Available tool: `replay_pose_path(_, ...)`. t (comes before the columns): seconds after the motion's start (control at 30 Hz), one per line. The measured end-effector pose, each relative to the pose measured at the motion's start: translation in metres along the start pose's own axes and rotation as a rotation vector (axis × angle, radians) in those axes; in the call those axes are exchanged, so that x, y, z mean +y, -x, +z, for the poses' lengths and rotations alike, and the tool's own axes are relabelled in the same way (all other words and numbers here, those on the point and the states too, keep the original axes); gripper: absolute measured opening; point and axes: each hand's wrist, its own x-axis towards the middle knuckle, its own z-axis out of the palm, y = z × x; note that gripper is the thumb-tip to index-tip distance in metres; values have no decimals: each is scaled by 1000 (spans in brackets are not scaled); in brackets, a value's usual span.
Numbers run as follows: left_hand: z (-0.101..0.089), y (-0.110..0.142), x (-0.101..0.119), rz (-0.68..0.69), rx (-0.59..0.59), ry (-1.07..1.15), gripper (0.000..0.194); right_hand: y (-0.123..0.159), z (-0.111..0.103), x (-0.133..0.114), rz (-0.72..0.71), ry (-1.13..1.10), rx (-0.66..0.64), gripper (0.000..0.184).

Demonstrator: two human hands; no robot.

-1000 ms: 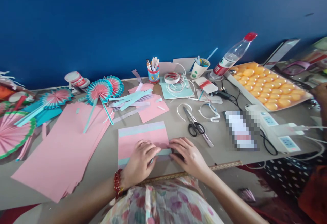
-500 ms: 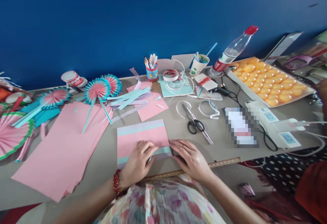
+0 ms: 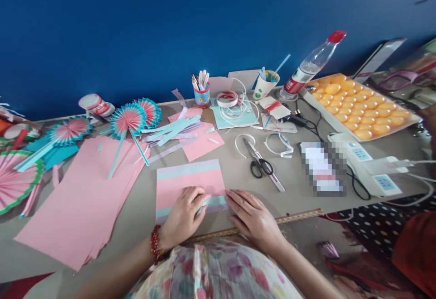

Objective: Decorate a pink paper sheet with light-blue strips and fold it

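Note:
A pink paper sheet (image 3: 189, 183) lies flat in front of me, with light blue and lavender bands across its far and near edges. My left hand (image 3: 185, 212) rests over the near band, fingers bent and thumb close to the index finger, gripping the paper there. The light blue strip (image 3: 217, 200) shows between my two hands. My right hand (image 3: 254, 215) lies at the sheet's right near corner, its fingers stretched out and fingertips touching the edge. Part of the near band is hidden beneath my left hand. Black-handled scissors (image 3: 260, 165) lie beyond my right hand.
Left of the sheet is a pink paper stack (image 3: 85, 190), with pleated paper fans (image 3: 127, 119) behind. Loose paper strips (image 3: 173, 131) lie beyond. A phone (image 3: 322, 167), a power strip (image 3: 371, 167) and a bottle (image 3: 303, 76) stand or lie to the right. The table edge (image 3: 299, 216) is close.
The view has shifted very slightly. My right hand's thumb has moved a little nearer to me; my left hand and the sheet stay nearly in place.

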Motion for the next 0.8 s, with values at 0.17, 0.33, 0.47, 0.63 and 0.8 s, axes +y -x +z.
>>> replay_pose_path(0.17,1,0,-1,7,19,-8,27,2,3,1,1,17,-7,44)
replay_pose_path(0.33,1,0,0,11,18,-3,26,4,5,2,2,34,-5,44)
replay_pose_path(0.47,1,2,-1,5,14,10,24,3,4,1,5,44,-8,42)
replay_pose_path(0.63,1,3,-1,8,8,14,26,3,4,1,-5,47,-3,43)
replay_pose_path(0.8,0,3,0,15,14,24,25,2,4,1,-11,51,-1,42)
